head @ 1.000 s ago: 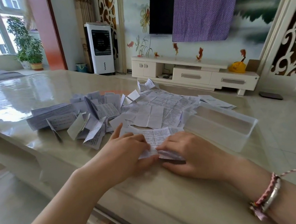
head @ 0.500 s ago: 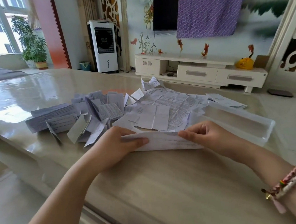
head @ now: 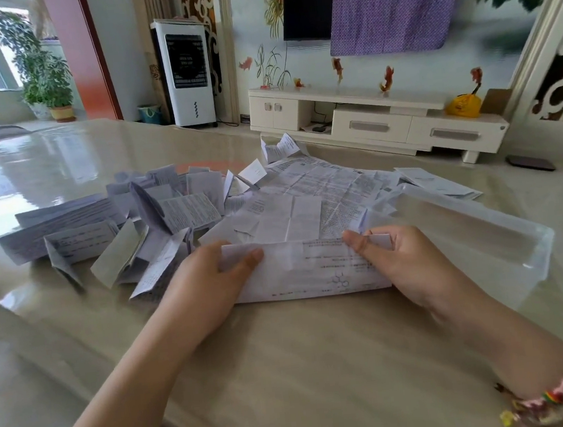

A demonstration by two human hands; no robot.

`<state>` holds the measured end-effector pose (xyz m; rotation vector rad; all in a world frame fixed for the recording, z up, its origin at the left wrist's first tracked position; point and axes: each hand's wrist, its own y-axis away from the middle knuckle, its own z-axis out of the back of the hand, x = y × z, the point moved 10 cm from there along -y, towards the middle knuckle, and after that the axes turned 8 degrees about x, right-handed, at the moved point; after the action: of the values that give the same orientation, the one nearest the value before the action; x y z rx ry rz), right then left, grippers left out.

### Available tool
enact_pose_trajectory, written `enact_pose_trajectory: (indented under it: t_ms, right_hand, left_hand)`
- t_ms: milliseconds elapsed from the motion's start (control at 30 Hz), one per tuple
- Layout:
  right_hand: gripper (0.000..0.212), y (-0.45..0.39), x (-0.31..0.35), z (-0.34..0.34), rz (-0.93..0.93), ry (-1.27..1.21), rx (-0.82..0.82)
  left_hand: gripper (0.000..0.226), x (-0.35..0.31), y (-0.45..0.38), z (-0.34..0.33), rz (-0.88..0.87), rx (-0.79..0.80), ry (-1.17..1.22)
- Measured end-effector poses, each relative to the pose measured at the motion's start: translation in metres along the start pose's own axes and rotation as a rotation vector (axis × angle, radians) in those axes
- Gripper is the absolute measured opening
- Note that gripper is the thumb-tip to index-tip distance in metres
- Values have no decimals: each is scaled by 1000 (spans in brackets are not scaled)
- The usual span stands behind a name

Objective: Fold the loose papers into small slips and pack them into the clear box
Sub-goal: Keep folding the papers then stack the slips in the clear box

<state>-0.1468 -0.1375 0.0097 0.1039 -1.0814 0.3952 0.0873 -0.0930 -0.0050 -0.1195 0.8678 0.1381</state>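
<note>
Holding one printed sheet (head: 304, 269) flat-ish on the counter (head: 305, 366), long way across, w/ both hands: left hand (head: 208, 285) grips the left end, thumb on top and fingers tucked under; right hand (head: 398, 264) pinches the right end near the top edge, thumb over, fingers curled behind. The far edge looks lifted and rolled toward the person, so prob. mid-fold: a grip at each end keeps the crease straight and the corners lined up. Near edge rests on the counter, which gives something to press against.

Just behind the sheet: a spread of unfolded papers (head: 322, 192), creased and overlapping, still to do. Left of that, a heap of folded slips (head: 157, 225), some standing tent-like, some lying flat, spilling close to the left wrist. The clear box (head: 475, 239) sits immediately right of the right hand, open top; can't tell if anything is in it, looks bare thru the plastic. So packing seems barely begun, judging by the pile.

In the way: nothing between the sheet and the box, short reach to the right. But the slip pile crowds the left side and the loose papers sit v. near the fold line, so a wide sweep could drag them along.

Further out: white fan unit (head: 187, 74), TV stand (head: 377, 118), purple cloth (head: 394, 6) over the TV, potted plant (head: 43, 74) by the window. Beaded bracelet (head: 558, 393) on the right wrist.
</note>
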Motion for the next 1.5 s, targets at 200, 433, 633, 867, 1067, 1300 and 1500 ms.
enact_pose_trajectory:
  t_ms: [200, 433, 633, 867, 1067, 1300, 1500]
  right_hand:
    - [53, 7, -5, 1, -54, 215, -32]
    - [43, 3, 2, 1, -127, 658, -99]
    - [48, -3, 8, -4, -94, 822, -89]
    - [43, -4, 12, -8, -51, 913, -148]
    - [31, -4, 17, -13, -20, 991, -139]
    - [27, -5, 17, -15, -34, 1020, -117]
    - [36, -1, 27, -17, 48, 1172, -169]
  left_hand:
    - [23, 5, 8, -2, -13, 43, 143]
    - [36, -3, 14, 9, 16, -138, -186]
    - [35, -15, 14, 1, 78, -146, -566]
    - [35, -23, 17, -2, 85, -163, -750]
    - [35, -26, 17, -1, 98, -166, -759]
    - [42, -63, 29, -10, -275, -304, -796]
    - [25, -51, 18, -38, -268, 5, -460]
